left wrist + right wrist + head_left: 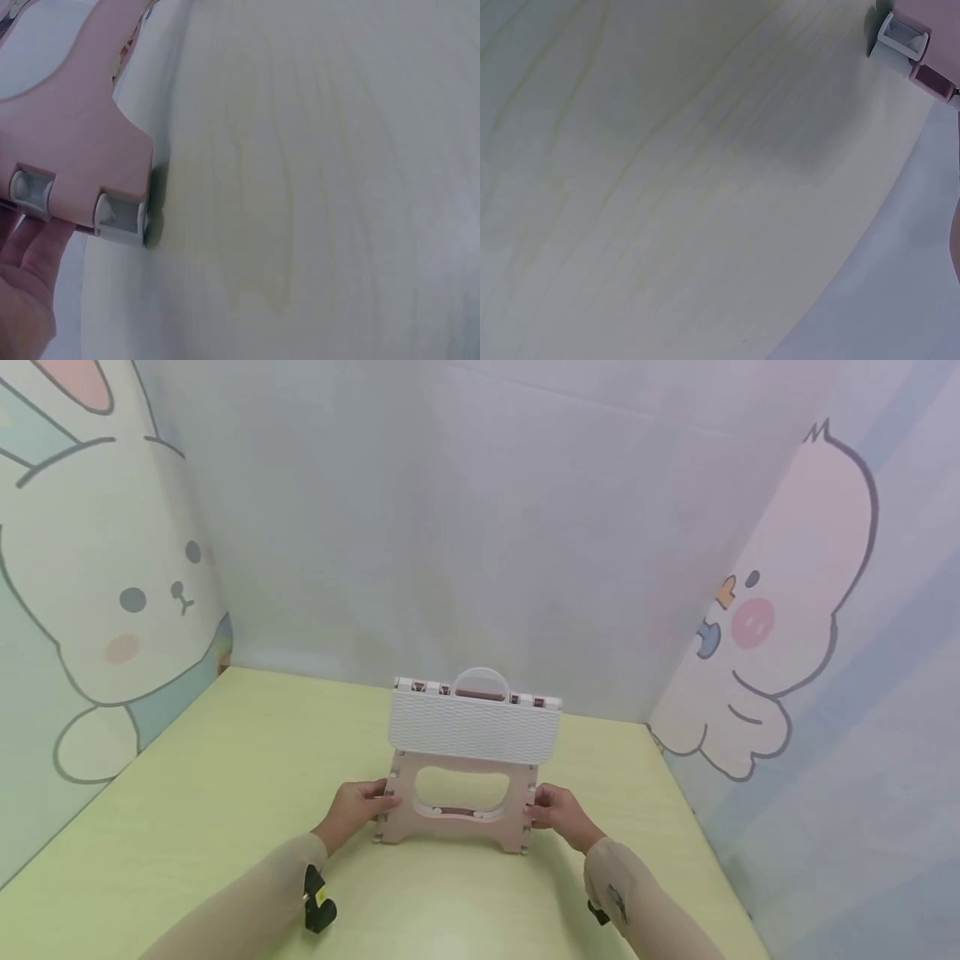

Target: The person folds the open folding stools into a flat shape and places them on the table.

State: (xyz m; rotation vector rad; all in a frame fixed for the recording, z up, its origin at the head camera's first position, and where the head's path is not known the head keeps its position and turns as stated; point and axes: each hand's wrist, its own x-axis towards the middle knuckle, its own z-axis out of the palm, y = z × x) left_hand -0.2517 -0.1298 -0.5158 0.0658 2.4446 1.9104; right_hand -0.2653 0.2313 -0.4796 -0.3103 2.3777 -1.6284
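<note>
A folding step stool (pixel 474 727) stands on the table between my hands, with a white woven-pattern top and a pink leg panel (pixel 456 832) that has a large oval opening. Its white top hangs folded over the upper part, and a rounded handle loop (pixel 481 675) sticks up above. With thumb in front and fingers behind, my left hand (pixel 352 810) grips the leg panel's left edge. On the opposite edge, my right hand (pixel 566 816) pinches the panel in the same way. The left wrist view shows my left fingers (pixel 46 251) beside the pink panel's grey hinge pieces (pixel 120 216).
A pale yellow-green, wood-grained table (pixel 247 760) lies under the stool. Behind it hangs a plain light curtain (pixel 480 527). Printed walls rise at both sides, with a rabbit (pixel 112 568) on the left and a bird-like figure (pixel 795 593) on the right.
</note>
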